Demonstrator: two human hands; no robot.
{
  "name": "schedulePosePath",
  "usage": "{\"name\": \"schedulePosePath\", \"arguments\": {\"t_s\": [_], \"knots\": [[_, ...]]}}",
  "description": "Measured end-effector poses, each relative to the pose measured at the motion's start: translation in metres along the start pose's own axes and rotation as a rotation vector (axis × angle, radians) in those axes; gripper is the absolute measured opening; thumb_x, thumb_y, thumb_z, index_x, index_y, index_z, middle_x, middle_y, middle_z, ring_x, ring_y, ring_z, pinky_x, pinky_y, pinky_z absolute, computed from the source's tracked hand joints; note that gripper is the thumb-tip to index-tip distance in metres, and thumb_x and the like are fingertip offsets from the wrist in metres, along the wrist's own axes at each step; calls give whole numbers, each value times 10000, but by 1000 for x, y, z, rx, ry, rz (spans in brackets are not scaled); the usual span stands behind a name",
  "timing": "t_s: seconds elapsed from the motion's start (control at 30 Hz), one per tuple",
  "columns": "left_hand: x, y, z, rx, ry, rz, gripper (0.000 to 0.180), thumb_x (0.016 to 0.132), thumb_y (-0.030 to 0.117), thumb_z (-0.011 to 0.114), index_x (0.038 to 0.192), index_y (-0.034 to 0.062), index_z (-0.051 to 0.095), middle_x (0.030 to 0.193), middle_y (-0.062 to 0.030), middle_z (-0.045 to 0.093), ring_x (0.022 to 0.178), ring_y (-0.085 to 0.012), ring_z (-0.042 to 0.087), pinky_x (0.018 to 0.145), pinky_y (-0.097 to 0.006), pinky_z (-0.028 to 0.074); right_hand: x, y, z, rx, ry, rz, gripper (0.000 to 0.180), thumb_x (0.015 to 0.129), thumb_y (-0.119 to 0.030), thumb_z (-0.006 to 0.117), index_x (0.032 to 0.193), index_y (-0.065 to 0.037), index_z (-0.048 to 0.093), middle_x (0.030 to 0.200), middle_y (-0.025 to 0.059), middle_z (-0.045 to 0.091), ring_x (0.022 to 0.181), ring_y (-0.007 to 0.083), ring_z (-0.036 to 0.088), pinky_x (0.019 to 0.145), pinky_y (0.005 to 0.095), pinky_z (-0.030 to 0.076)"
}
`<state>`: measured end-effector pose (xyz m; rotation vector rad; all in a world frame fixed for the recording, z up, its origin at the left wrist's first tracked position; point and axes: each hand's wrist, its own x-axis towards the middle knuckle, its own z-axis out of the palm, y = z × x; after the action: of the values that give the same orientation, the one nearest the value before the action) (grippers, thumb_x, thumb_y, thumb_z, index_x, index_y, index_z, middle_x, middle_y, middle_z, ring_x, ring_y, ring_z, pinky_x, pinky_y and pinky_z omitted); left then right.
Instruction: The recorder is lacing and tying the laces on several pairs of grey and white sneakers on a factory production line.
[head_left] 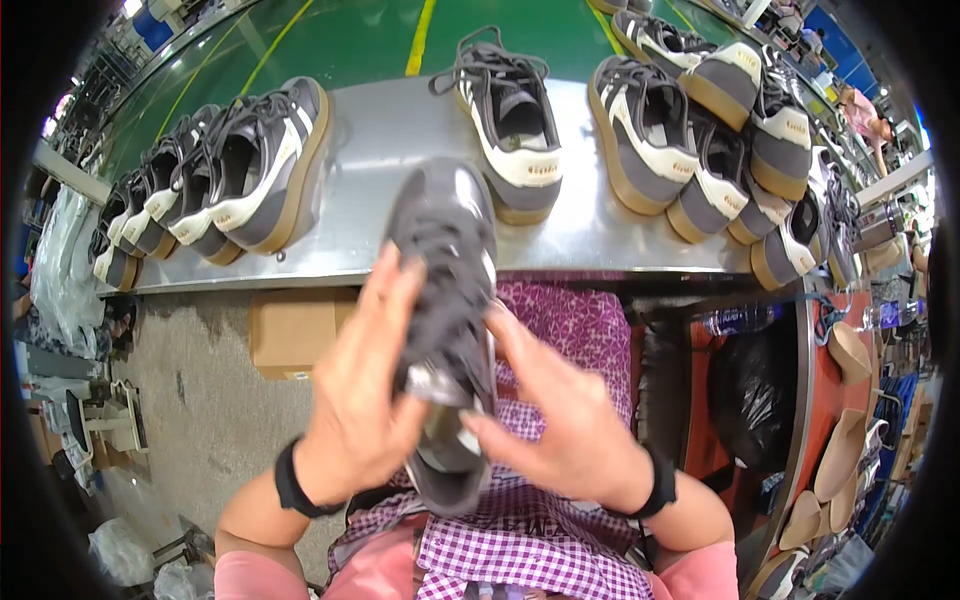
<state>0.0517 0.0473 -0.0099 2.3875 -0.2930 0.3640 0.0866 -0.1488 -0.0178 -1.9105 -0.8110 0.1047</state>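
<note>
Head view: both hands grip grey sneaker; brown carton below.

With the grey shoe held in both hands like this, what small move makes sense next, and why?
Probably a slight turn of the grey shoe to check its other side: the left hand grips its side, the right hand pinches near the heel, and it is lifted off the metal table.

You've got the dark grey sneaker up in the air, toe pointing away, laces on top, heel toward your lap.
</note>
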Motion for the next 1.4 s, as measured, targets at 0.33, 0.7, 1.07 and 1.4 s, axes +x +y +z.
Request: {"name": "schedulePosePath", "arguments": {"t_s": [0.33,0.7,1.07,1.4], "knots": [[123,-105,-38,284,251,-54,613,817,29,565,1410,28,410,1320,-234,532,1243,-360,509,1050,-370,387,174,103,-81,-328,11,377,630,822,-421,639,1109,138,591,1037,333,630,1032,420,612,911,405,479],[17,-23,46,-351,65,-214,887,761,150,740,1450,-82,231,1442,-284,338,1345,-383,375,1109,-395,304,50,60,-7,-161,166,126,739,779,-25,537,1435,96,220,1303,365,459,1187,476,501,983,445,430],[-84,3,52,-212,-432,-251,944,720,57,703,1456,-65,124,1493,-333,189,1294,-483,396,1003,-434,454,-93,14,39,-126,-124,339,903,758,-16,636,1451,120,75,1436,405,240,1189,517,478,955,451,468],[-73,11,32,-124,-31,-141,1020,635,218,789,1451,-18,225,1469,-289,302,1375,-470,266,1115,-522,266,-63,12,-28,-47,-136,302,455,814,-169,723,1165,85,584,1194,265,586,1152,391,561,983,411,447]]}}
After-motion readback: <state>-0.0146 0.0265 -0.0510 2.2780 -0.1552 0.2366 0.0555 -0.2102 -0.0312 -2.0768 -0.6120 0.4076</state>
